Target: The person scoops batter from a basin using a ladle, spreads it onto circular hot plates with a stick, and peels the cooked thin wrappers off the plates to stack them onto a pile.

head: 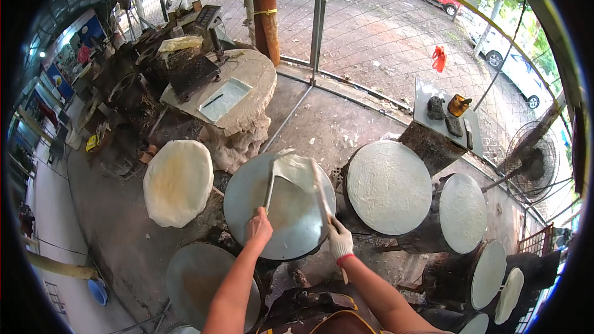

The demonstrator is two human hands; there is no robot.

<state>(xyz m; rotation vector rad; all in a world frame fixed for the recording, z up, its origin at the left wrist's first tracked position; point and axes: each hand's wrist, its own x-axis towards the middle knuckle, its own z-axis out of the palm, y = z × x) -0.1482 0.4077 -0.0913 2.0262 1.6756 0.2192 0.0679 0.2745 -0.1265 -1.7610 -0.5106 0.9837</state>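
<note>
In front of me is a round metal griddle [292, 232] with a browned patch on its bare surface. My left hand [259, 228], bare, grips the handle of a long thin scraper [269, 190] over the griddle's left half. A white knitted glove covers my right hand [341, 239], which grips a long wooden-handled tool [323, 192] reaching over the right side. Between the far ends of both tools lies a pale sheet of batter or thin dough [297, 171], at the griddle's far edge. Whether it is lifted off the metal, I cannot tell.
A pale round stack of flatbreads [178, 183] stands left. Another griddle [204, 287] is near my left forearm. Batter-coated griddles [389, 188] curve along the right. Beyond are a stone table [253, 79], a small stand [424, 97], a fan [531, 164] and wire fencing [371, 46].
</note>
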